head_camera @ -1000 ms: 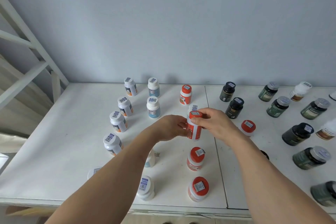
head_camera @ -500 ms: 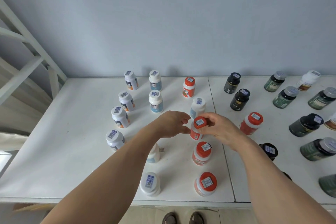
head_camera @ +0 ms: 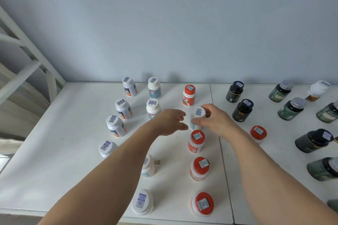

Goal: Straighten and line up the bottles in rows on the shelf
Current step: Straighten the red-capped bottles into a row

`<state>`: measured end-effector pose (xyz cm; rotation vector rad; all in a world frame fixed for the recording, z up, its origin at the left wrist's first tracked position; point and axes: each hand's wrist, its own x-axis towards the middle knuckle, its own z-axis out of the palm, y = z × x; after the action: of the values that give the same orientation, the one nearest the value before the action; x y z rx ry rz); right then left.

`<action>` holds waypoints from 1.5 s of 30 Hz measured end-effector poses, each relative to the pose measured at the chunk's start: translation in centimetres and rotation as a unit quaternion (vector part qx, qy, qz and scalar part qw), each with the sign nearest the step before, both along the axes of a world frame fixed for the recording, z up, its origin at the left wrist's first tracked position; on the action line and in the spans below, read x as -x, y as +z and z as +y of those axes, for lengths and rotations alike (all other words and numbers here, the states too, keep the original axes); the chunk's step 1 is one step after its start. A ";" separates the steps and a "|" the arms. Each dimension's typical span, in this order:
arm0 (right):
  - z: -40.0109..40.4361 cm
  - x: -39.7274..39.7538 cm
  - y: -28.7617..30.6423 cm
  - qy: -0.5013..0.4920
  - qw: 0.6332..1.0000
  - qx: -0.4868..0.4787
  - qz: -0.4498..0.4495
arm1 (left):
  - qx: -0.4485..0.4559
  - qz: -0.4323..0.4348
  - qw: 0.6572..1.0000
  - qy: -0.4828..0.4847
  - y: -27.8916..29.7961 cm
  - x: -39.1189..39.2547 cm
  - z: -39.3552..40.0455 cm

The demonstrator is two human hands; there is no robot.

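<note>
Head view: right hand (head_camera: 214,123) grips white-capped cylindrical bottle (head_camera: 196,118); left hand (head_camera: 171,122) relaxed

A white shelf (head_camera: 54,151) carries upright white-capped, red-capped and dark bottles.

Grey wall (head_camera: 182,23), white frame (head_camera: 27,49)

Stockroom: barcoded bottles (head_camera: 189,95) on white shelf (head_camera: 54,142)
</note>
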<state>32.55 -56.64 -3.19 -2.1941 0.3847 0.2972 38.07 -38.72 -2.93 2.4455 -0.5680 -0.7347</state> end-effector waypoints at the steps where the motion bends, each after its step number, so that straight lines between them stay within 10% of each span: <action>1: 0.1 -0.3 -0.3 0.003 1.000 0.006 -0.002 | 0.002 0.005 1.000 0.008 -0.2 -0.3 -0.2; 17: -1.6 -3.0 2.4 -0.040 0.989 -0.137 -0.050 | 0.264 0.215 0.935 0.095 -0.9 -2.6 -0.5; 29: -0.9 -3.7 2.9 -0.055 0.989 -0.137 -0.029 | 0.273 0.289 0.911 0.108 -1.0 -3.6 -0.3; 38: -0.7 -3.6 2.8 -0.044 0.989 -0.137 -0.036 | 0.253 0.247 0.930 0.099 -0.7 -3.2 0.1; 45: 0.4 -2.5 3.3 0.018 0.989 -0.131 -0.063 | 0.018 -0.022 1.000 -0.007 2.8 -1.1 2.7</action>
<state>35.00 -56.20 0.07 -1.9507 0.2220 0.2134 39.22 -36.01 -0.14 2.4323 -0.6091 -0.6726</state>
